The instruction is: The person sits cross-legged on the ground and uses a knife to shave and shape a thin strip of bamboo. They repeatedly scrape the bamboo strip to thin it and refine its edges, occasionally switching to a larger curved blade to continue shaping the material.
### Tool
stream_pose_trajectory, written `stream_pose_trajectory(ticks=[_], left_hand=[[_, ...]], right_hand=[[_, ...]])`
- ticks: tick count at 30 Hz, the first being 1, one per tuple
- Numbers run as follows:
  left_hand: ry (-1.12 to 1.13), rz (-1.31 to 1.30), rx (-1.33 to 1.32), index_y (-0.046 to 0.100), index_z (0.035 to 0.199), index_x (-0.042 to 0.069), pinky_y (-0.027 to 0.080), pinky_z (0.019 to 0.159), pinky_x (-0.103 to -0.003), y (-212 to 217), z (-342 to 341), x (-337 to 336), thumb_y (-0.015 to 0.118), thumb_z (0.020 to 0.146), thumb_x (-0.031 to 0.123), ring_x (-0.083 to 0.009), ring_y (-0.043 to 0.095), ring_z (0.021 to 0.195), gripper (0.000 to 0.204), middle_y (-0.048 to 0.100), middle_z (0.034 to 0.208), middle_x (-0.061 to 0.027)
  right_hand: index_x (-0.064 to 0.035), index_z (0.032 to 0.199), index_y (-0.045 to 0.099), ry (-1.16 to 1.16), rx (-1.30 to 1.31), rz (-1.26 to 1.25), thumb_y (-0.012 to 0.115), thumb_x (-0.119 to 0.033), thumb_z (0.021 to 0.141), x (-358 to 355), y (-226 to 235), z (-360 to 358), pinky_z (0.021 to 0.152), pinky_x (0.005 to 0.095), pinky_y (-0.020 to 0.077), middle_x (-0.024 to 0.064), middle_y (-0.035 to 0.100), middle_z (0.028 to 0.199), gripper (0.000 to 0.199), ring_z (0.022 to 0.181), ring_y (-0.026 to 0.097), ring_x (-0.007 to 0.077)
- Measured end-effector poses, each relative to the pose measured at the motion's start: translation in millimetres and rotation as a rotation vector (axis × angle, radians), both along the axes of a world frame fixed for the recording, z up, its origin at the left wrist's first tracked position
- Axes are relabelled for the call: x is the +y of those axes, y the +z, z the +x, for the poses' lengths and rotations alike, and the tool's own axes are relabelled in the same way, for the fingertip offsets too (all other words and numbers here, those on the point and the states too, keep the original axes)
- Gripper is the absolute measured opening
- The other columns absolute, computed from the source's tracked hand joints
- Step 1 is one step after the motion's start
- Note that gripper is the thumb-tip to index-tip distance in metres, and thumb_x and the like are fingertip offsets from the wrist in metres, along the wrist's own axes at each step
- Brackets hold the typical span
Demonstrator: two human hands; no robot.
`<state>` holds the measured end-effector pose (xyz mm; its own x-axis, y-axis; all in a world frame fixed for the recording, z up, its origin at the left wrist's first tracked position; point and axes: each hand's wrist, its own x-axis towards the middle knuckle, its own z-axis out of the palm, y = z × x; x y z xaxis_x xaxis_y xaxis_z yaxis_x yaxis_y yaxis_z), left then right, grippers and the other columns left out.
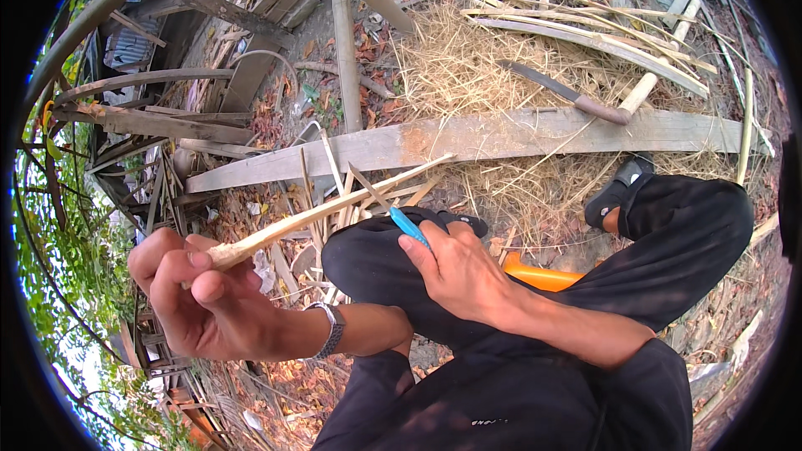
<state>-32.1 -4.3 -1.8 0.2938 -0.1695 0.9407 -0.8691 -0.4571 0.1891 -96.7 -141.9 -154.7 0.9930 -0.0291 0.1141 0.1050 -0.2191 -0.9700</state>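
Left hand (196,296) grip closed round bamboo strip (326,210), near end hidden in fist. Right hand (455,271) grip closed on blue-handled knife (408,225); blade hard to make out against knee.

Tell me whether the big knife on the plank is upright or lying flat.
Lying flat: the big knife rests lengthwise across the wooden plank and straw, away from both hands.
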Motion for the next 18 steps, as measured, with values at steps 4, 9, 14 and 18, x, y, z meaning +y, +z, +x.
stream_pose_trajectory(ticks=[4, 9, 14, 18], left_hand=[[-0.017, -0.018, 0.017, 0.055, 0.08, -0.003, 0.023, 0.036, -0.016, 0, 2, -7, 0.069, 0.085, 0.041, -0.0057, 0.036, 0.046, 0.047, 0.045, 0.084, -0.0101], [-0.036, -0.004, 0.003, 0.056, 0.08, -0.002, 0.024, 0.036, -0.016, -1, 3, -10, 0.069, 0.086, 0.038, -0.0061, 0.036, 0.047, 0.044, 0.046, 0.082, -0.01], [-0.025, 0.0, 0.003, 0.057, 0.079, -0.002, 0.024, 0.037, -0.016, -1, 3, -12, 0.072, 0.084, 0.035, -0.0074, 0.039, 0.051, 0.039, 0.046, 0.08, -0.009], [-0.072, -0.025, 0.035, 0.058, 0.08, -0.002, 0.023, 0.038, -0.016, 2, 0, -12, 0.072, 0.084, 0.034, -0.0071, 0.039, 0.051, 0.038, 0.047, 0.08, -0.0099]], right_hand=[[0.0049, 0.082, 0.053, 0.039, 0.019, 0.01, 0.046, -0.032, 0.099, -5, 21, -4, 0.048, 0.0503, 0.0429, 0.0238, 0.053, 0.05, 0.041, 0.047, 0.055, 0.0431], [0.0042, 0.082, 0.053, 0.033, 0.271, -0.053, 0.044, -0.032, 0.1, -14, -16, 6, 0.057, 0.0526, 0.0426, 0.0283, 0.053, 0.06, 0.042, 0.063, 0.056, 0.048], [0.0061, 0.084, 0.057, -0.025, 0.202, -0.051, 0.044, -0.032, 0.099, -1, -13, 6, 0.059, 0.0518, 0.0446, 0.0296, 0.055, 0.063, 0.043, 0.066, 0.057, 0.0481], [0.0061, 0.087, 0.059, -0.056, 0.389, -0.135, 0.042, -0.033, 0.1, -11, -103, 14, 0.06, 0.0504, 0.0455, 0.0302, 0.057, 0.067, 0.044, 0.065, 0.059, 0.0466]])
